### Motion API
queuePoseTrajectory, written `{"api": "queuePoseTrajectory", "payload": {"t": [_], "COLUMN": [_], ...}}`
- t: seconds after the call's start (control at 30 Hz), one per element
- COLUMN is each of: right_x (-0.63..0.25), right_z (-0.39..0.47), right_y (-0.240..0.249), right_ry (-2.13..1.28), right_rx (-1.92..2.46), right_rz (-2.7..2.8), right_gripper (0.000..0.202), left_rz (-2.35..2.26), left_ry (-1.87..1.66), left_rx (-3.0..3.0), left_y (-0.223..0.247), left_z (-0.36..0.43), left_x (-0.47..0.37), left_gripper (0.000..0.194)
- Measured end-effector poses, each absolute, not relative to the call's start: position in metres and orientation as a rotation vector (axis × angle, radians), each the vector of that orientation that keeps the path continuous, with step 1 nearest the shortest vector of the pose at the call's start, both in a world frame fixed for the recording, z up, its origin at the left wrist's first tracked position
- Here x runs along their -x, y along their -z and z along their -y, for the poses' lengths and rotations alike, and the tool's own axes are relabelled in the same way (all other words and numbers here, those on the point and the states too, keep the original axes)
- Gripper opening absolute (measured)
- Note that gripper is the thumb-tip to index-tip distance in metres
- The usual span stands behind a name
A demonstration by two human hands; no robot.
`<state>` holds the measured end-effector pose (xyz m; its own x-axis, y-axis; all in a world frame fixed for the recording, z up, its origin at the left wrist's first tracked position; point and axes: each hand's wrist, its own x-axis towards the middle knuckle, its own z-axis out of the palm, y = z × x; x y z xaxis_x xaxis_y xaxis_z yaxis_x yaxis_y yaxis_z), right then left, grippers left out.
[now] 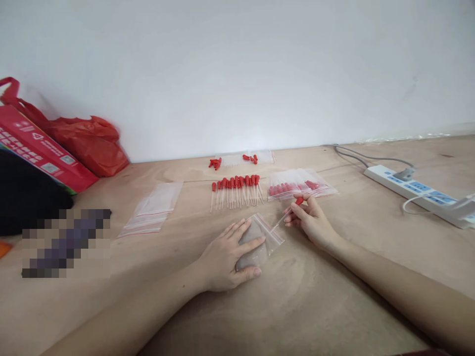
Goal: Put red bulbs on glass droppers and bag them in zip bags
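My left hand [232,254] lies spread on a clear zip bag [256,251], pressing it to the table with the fingers apart. Pinched in my right hand [309,220] is a glass dropper [285,218] with a red rubber bulb. Its thin tip points down-left and reaches the bag's zip end; whether it is inside the mouth I cannot tell. Just beyond my hands, a row of red-bulbed droppers [236,184] lies side by side. Right of that row, near my right hand, is a stack of zip bags with red-bulbed droppers in them [297,185].
Flat zip bags [152,210] lie to the left. Loose red bulbs [215,163] and another bag [265,156] lie near the wall. A white power strip [419,193] with cords is at right. Red bags [89,143] and a dark, partly blurred object [69,242] are at left.
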<state>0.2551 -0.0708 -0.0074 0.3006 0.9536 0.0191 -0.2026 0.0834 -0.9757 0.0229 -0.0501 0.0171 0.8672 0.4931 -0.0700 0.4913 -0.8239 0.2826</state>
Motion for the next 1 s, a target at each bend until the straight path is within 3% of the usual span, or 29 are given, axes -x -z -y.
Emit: {"api": "queuePoseTrajectory", "payload": {"t": [0.37, 0.53, 0.63, 1.0], "right_x": [-0.253, -0.252, -0.251, -0.250], "right_z": [0.070, 0.071, 0.072, 0.071], "right_y": [0.008, 0.002, 0.001, 0.005], "right_ry": [-1.047, -1.092, -1.112, -1.085], "right_rx": [1.119, 1.119, 1.111, 1.124], "right_rz": [0.828, 0.858, 0.885, 0.953], "right_gripper": [0.045, 0.041, 0.041, 0.042], "left_rz": [-0.671, -0.676, -0.671, -0.457], "left_ry": [0.025, -0.213, -0.374, -0.446], "left_rx": [-2.778, -2.770, -2.762, -2.808], "left_y": [-0.019, -0.019, -0.015, -0.013], "left_z": [0.050, 0.038, 0.023, 0.009], "left_x": [-0.023, -0.035, -0.048, -0.065], "left_gripper": [0.058, 0.035, 0.035, 0.018]}}
